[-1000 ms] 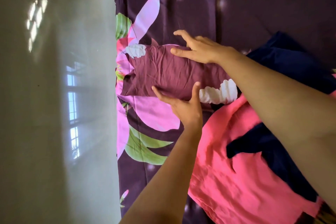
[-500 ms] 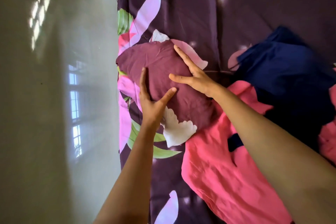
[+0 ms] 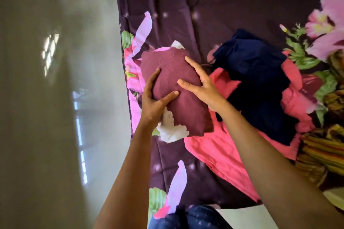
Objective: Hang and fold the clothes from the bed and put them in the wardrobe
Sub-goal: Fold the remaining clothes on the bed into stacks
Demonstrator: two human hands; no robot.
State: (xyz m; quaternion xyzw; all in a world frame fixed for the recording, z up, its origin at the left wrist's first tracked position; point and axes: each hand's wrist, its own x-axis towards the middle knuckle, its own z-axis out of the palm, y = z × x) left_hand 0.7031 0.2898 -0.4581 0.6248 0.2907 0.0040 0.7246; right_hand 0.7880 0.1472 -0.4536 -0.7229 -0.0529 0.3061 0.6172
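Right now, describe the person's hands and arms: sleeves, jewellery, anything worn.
The left hand and right hand are bare: no gloves or rings that I can make out. The left forearm and right forearm are uncovered to the frame edge, with no sleeve, watch or bracelet in view.

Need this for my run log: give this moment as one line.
phase: folding | left hand: pressing maroon garment | right hand: flat on it, fingers spread | surface: bedsheet | waiting: navy garment, pink garment
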